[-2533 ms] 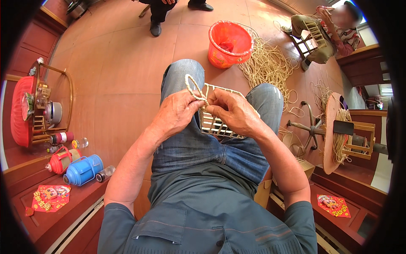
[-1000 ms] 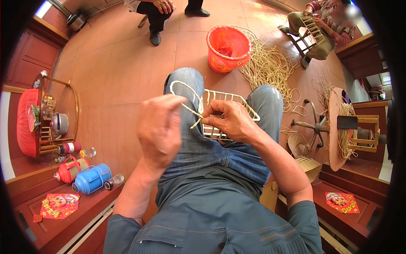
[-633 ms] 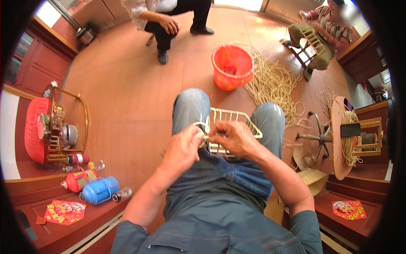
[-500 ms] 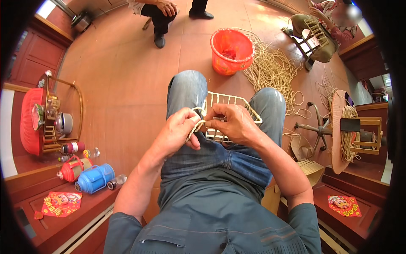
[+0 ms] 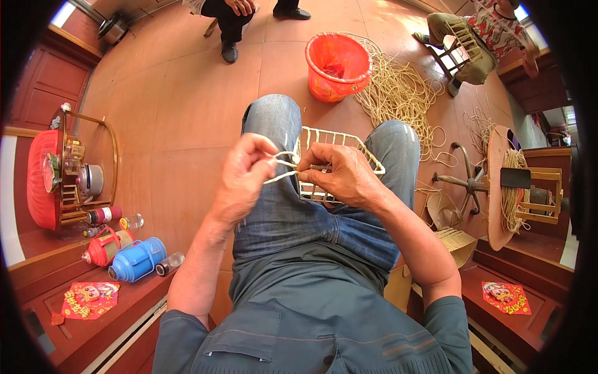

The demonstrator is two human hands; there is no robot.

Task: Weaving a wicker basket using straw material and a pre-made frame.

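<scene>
A wire frame wrapped in cream cord (image 5: pixel 333 134) rests between my knees, with a grid of thin bars inside its rim. My left hand (image 5: pixel 238 181) pinches a pale cord (image 5: pixel 281 177), which forms a loop between my two hands. At the left corner of the frame, my right hand (image 5: pixel 347 179) has thumb and forefinger pressed together on the cord. Its other fingers are curled, and it covers part of the frame.
Ahead stands a red bucket (image 5: pixel 336 68) beside a heap of loose cord (image 5: pixel 402 93). Blue (image 5: pixel 138 258) and red (image 5: pixel 107 246) thermos flasks are at the left. A round board with coiled cord (image 5: pixel 498 187) is at the right. Two other people sit farther off.
My left hand has shifted up and left, away from the right, drawing the cord loop wider. My right hand stays at the frame's corner. The person at upper right has moved an arm.
</scene>
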